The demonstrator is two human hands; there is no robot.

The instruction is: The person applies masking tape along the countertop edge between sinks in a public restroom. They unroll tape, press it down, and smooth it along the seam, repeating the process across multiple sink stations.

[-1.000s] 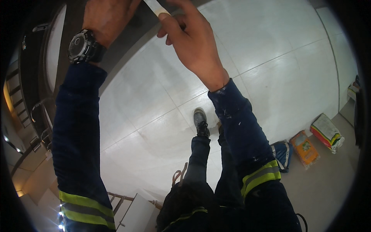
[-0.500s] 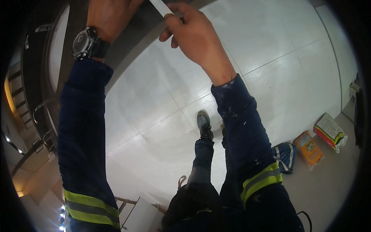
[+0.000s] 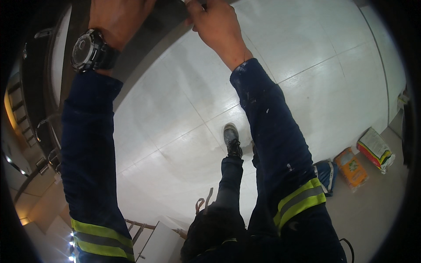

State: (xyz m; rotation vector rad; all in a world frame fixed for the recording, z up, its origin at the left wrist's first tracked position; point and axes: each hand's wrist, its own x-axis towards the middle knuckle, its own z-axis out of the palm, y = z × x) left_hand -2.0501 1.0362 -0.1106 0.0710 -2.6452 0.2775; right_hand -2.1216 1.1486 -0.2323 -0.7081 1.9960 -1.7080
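Both hands have climbed toward the top edge since earlier, my left hand (image 3: 116, 15) pressed on the dark frame (image 3: 144, 41) (grip unclear), my right hand (image 3: 215, 24) pinching the nearly-hidden white strip (image 3: 189, 2), presumably steadying it.

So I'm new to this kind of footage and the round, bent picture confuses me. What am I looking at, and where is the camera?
The camera sits on a person's head and looks down, and its wide lens bends straight lines. Both arms in dark blue sleeves with yellow reflective bands reach up. The left hand, with a black wristwatch, rests on a dark grey frame. The right hand pinches something small at the top edge, too cut off to identify. Far below lie the pale tiled floor, the person's shoe, and some bags at the right.
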